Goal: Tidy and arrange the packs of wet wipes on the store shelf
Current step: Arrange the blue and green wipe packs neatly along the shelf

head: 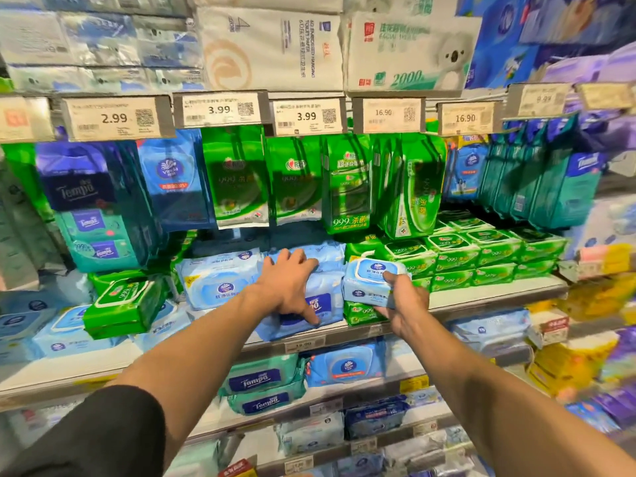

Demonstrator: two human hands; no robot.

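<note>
- The shelf (481,297) is the big thing here. Its front edge runs under both hands, and the right half is already neat, with green packs (481,249) stacked in tidy rows toward the back. I'd use those rows as the guide line.
- The middle stretch is messier: a pile of pale blue packs (220,280) sits beside a bigger blue pack (309,311) that pokes over the front edge, slightly askew.
- Left hand (289,287) lies flat on that bigger blue pack, fingers spread and straight, so its grip is released: pressing, not grasping. Good for steadying the pile. I'd push it back until it's flush with the edge before adding anything.
- Right hand (401,301) has its grip wrapped round a small blue pack with a white lid (371,282), thumb on top, held just above the shelf near the front edge, next to the green stacks.
- Looks to me like that small pack belongs with the blues, not the greens. Set it lid-up and label-forward.
- One green pack (120,304) toward the left end sits tilted on blue ones. I'd sort it next.
</note>
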